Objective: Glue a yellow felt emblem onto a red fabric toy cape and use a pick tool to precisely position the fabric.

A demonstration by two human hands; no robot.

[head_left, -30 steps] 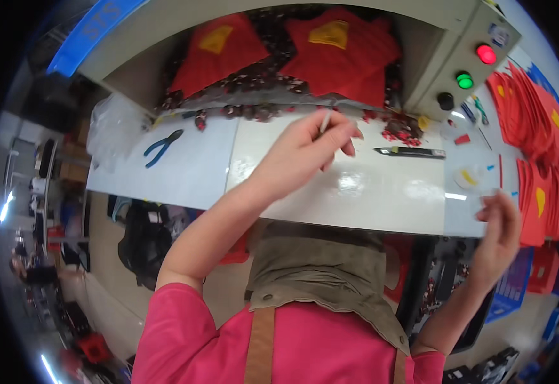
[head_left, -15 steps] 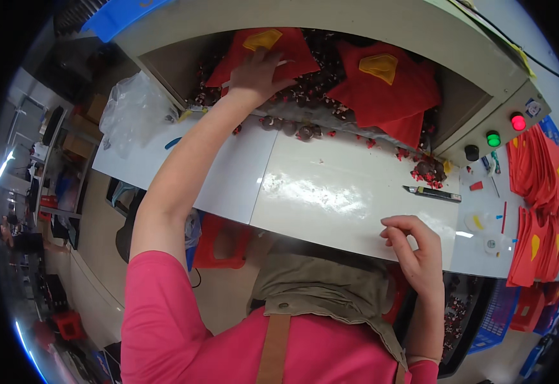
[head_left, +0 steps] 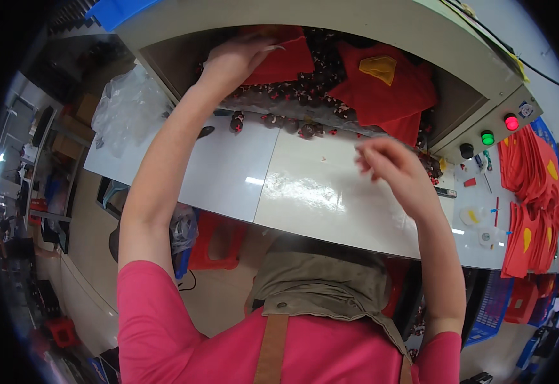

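My left hand (head_left: 231,61) reaches into the opening of a beige machine (head_left: 330,16), over a red fabric piece (head_left: 292,64). Its fingers are bent and partly hidden. A slim white thing (head_left: 275,48) sticks out beside the thumb; its kind is unclear. Over the white worktop (head_left: 228,173), my right hand (head_left: 394,169) hangs with curled, blurred fingers, and I see nothing in it. Farther right in the opening lies another red piece (head_left: 350,83) with a yellow patch (head_left: 379,66). Dark round clumps with red bits (head_left: 279,93) lie under the fabric.
A utility knife (head_left: 446,192) shows partly past my right wrist. Red and green lights (head_left: 487,137) glow on the machine's right post. Stacked red pieces (head_left: 526,160) lie far right. A clear plastic bag (head_left: 126,112) sits left, and a red stool (head_left: 215,246) stands below the table.
My left hand has moved left and slightly away from me on the red fabric, covering its yellow patch. My right hand has risen from the table's near edge toward the opening.
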